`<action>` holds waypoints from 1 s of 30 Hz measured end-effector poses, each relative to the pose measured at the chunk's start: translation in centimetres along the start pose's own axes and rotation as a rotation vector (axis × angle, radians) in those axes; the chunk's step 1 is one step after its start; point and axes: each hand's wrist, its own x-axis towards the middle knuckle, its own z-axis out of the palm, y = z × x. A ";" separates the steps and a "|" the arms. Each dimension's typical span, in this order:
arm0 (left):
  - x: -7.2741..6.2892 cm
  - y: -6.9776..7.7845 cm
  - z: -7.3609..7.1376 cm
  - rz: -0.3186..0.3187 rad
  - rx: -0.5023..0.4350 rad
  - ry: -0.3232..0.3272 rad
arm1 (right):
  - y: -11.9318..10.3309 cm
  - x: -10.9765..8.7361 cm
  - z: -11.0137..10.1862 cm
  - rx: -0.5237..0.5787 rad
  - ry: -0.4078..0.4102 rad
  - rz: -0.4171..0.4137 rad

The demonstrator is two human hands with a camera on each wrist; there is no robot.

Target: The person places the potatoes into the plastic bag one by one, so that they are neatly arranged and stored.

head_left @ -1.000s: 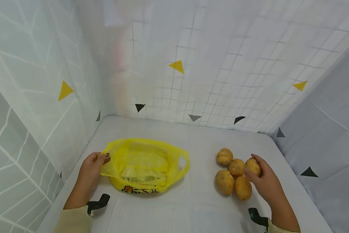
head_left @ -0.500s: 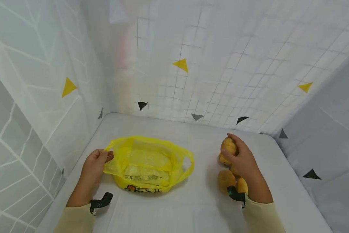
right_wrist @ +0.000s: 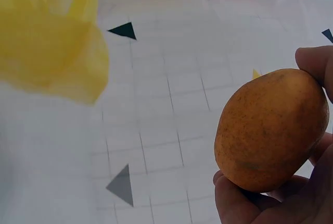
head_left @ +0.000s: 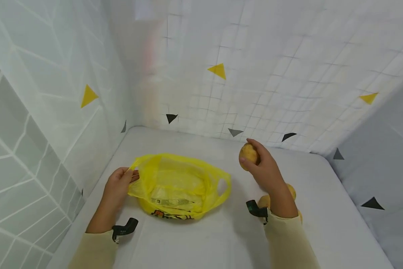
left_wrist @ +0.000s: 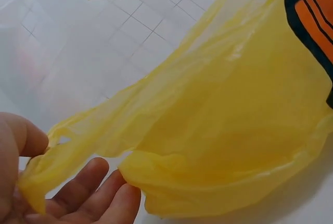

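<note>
Left hand (head_left: 116, 185) was pinching the strap-like left handle (left_wrist: 73, 162) of a thin, see-through yellow plastic carrier bag (head_left: 179, 192), thumb on one side of the strip and fingers on the other. Right hand (head_left: 267, 170) was wrapped round an oval, brownish-yellow potato with speckled skin (head_left: 246, 153), thumb on the side nearer the person and fingers over the far side. That potato was off to the right of the bag, near its right loop handle (head_left: 228, 187) but not touching it, and it looked lifted clear of the white-covered table (head_left: 194, 244).

The bag itself had its mouth gaping, with the right loop standing up and small dark print visible inside. There was bolder black and orange printing (head_left: 159, 213) low on the side facing the person.

More potatoes (head_left: 264, 201) sat right of the bag, mostly behind the right forearm, so I couldn't tell how many. Both beige sleeves (head_left: 93, 251) came in from the near side of the bag, each with a black angled gadget (head_left: 127, 227) at the wrist. Beyond the bag was a pale wall with thin grid lines (head_left: 188, 74), dotted with yellow (head_left: 218, 71), black and grey triangles.
</note>
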 end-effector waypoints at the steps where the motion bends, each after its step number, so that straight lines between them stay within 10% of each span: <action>1: 0.0 0.0 0.1 -0.002 0.005 -0.008 | -0.2 0.1 0.2 0.009 -0.007 -0.001; 30: -1.2 -1.0 -0.8 -0.005 0.043 -0.008 | -7.5 4.2 8.2 0.218 -0.197 -0.162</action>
